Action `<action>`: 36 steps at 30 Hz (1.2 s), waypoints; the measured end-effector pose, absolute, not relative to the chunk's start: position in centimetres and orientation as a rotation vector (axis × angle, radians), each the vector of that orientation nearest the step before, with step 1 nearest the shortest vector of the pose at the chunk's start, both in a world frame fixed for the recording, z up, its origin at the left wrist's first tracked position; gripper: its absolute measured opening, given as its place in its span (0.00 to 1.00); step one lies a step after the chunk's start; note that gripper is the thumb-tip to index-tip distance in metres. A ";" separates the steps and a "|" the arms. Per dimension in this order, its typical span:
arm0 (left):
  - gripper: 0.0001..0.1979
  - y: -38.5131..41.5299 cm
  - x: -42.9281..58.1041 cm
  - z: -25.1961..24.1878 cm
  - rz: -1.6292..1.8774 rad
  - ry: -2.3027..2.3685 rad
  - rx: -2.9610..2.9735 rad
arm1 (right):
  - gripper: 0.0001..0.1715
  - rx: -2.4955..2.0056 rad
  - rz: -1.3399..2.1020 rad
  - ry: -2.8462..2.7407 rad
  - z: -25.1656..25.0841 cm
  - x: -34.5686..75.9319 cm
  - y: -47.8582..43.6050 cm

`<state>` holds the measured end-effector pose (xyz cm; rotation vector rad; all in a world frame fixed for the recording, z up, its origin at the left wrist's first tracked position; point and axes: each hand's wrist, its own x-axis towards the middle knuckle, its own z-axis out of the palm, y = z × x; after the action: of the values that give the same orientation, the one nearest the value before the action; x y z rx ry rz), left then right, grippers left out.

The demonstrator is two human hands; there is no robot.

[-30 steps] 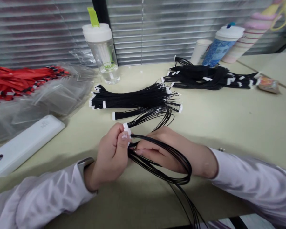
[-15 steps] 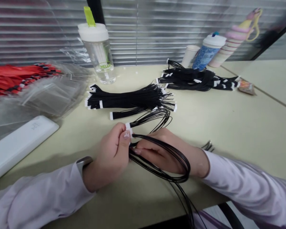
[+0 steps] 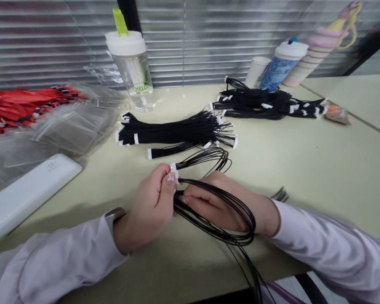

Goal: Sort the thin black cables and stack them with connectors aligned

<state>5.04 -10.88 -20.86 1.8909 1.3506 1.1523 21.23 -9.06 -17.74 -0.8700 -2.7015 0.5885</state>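
Note:
My left hand [image 3: 153,204] is closed on a white plug connector [image 3: 174,169], its thumb pressed against the plastic. Thin black wires [image 3: 221,196] run out of the connector and bend in loops to the right. My right hand [image 3: 220,200] pinches some of these wires close to the connector, inside the loop; its fingertips are partly hidden by wires. Loose wire ends hang down over the table's front edge, and bare ends [image 3: 281,194] stick out behind my right wrist. Just beyond my hands lies a bundle of black cables [image 3: 174,131] with white connectors.
A second pile of black cables [image 3: 266,103] lies at the back right, by a paper cup [image 3: 257,71], a blue cup [image 3: 280,65] and an umbrella [image 3: 319,48]. A clear bottle [image 3: 134,76] stands back left. Plastic bags [image 3: 79,126], red cables [image 3: 22,105] and a white case [image 3: 34,194] lie left.
The whole view has shifted slightly, so most things sit a little further right. Both hands keep the same grip on the connector and wires.

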 end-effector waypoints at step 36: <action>0.17 -9.9 5.4 -20.7 1.042 1.451 1.667 | 0.10 -1.003 0.725 -1.461 -13.7 26.3 -7.9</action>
<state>5.40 -9.91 -20.65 1.6668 1.4515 1.0420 26.31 -7.86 -13.75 -1.0034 -1.4614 0.7255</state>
